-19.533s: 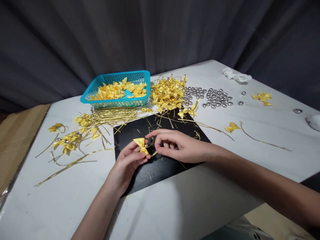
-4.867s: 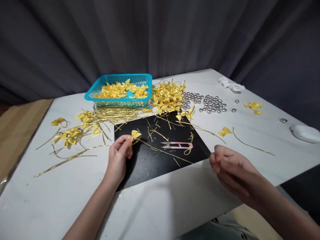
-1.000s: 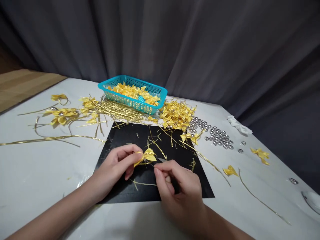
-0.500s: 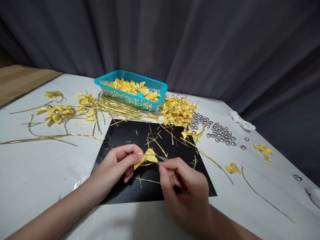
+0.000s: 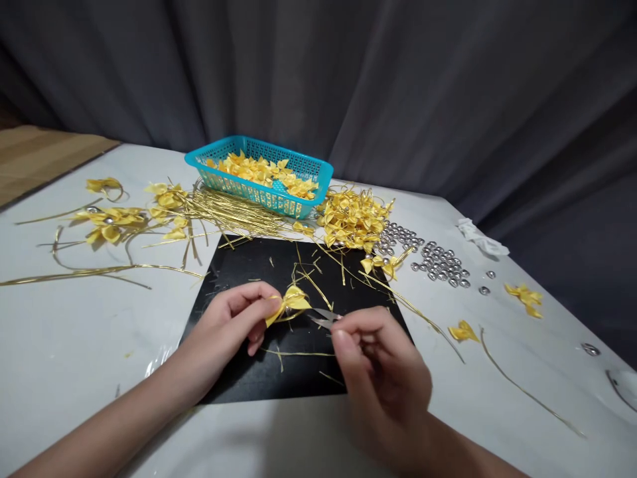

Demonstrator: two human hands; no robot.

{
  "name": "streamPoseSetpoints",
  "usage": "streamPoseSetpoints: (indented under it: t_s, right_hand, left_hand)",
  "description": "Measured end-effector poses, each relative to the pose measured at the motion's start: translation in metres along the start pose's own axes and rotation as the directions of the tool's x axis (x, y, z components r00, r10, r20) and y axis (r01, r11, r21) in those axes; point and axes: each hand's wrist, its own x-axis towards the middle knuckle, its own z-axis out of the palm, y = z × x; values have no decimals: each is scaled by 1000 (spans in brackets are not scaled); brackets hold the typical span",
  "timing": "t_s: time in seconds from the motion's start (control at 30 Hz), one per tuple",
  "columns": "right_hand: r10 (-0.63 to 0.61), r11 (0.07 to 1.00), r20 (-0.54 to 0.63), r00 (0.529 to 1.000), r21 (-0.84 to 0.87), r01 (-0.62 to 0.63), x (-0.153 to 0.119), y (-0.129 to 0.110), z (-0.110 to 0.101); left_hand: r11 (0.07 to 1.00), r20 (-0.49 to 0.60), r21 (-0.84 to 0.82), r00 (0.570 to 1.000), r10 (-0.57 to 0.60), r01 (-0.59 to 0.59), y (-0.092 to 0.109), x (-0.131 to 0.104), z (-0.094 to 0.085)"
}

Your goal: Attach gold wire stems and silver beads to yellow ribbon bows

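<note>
Over the black mat (image 5: pixel 239 385), my left hand (image 5: pixel 236 322) pinches a yellow ribbon bow (image 5: pixel 294 300) with gold cord around its middle. My right hand (image 5: pixel 385 362) is closed around a small pair of scissors (image 5: pixel 326 317); only the blades show, slightly parted, and the handles are hidden in the fingers. The blade tips point left and stand just right of the bow. Cut bits of gold cord (image 5: pixel 316 289) lie scattered on the mat.
Behind the mat stands a blue basket (image 5: pixel 233 184) of yellow bows. A bundle of gold cords (image 5: pixel 233 211) lies before it. Beside it are a heap of bows (image 5: pixel 355 219) and silver rings (image 5: pixel 440 264). More bows (image 5: pixel 112 222) lie left, and a white cloth (image 5: pixel 482 239) right.
My right hand has drawn back to the right with the scissors, so more of the blades shows. My left hand keeps the bow, shifted slightly left and up.
</note>
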Motion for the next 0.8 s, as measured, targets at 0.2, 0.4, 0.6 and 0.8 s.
streamPoseSetpoints:
  t_s: [0.2, 0.4, 0.6, 0.8]
  right_hand:
    - [96, 973, 27, 995, 207, -99, 10, -12, -12]
    - [-53, 998, 230, 972, -18, 58, 9, 4, -6]
    - [-14, 999, 286, 958, 43, 2, 11, 6, -6]
    - [77, 975, 214, 974, 190, -118, 10, 8, -4]
  left_hand:
    - [995, -4, 102, 1000, 6, -5, 4, 0, 2]
    - [992, 74, 123, 997, 26, -35, 7, -5, 5]
    - [991, 121, 127, 992, 23, -39, 7, -7, 5]
    - [993, 181, 120, 983, -9, -13, 6, -8, 6]
